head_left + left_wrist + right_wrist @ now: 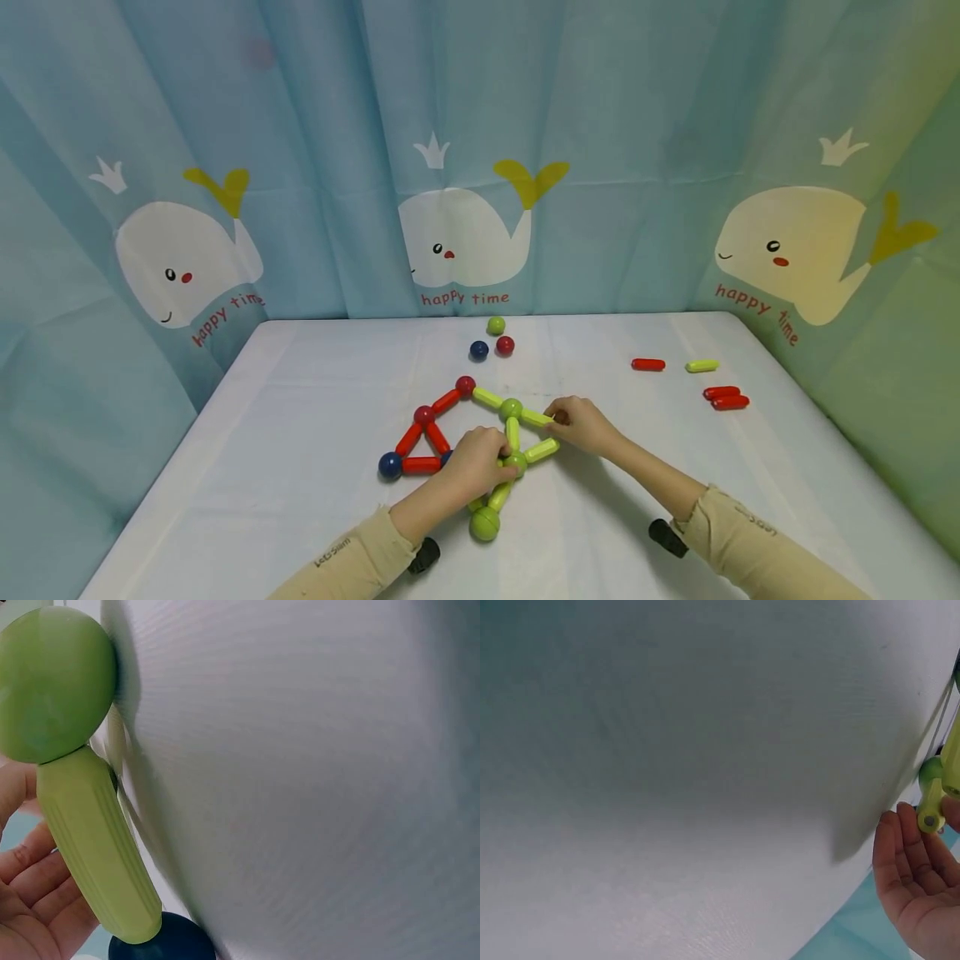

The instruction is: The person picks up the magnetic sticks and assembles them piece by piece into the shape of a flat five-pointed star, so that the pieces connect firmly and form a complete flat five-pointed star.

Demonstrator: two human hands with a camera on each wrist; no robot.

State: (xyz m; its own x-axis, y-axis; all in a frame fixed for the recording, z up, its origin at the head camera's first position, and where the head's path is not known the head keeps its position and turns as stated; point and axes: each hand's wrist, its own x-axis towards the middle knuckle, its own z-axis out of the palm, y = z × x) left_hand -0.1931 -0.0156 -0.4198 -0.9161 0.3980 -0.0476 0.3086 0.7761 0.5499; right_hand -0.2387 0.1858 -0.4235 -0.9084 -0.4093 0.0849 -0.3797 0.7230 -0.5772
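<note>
Red and yellow-green rods joined by balls form a flat figure on the table. My left hand [474, 460] [37, 900] holds a green ball [517, 461] at its middle, thumb and fingers on either side. My right hand [587, 427] [922, 900] pinches the outer end of a yellow-green rod [536, 417] [930, 810], which reaches out from another green ball [511, 408]. Just below, a second yellow-green rod [542, 451] sticks out from the held ball. A big green ball [485, 524] marks the near corner. My left forearm and hand hide part of the figure.
Red, blue and green loose balls [505, 345] lie at the back middle. Several loose rods, red [648, 364] and yellow-green [702, 366], lie at the right. A blue ball [390, 466] ends the figure's left side. A whale-print curtain [465, 242] stands behind the table.
</note>
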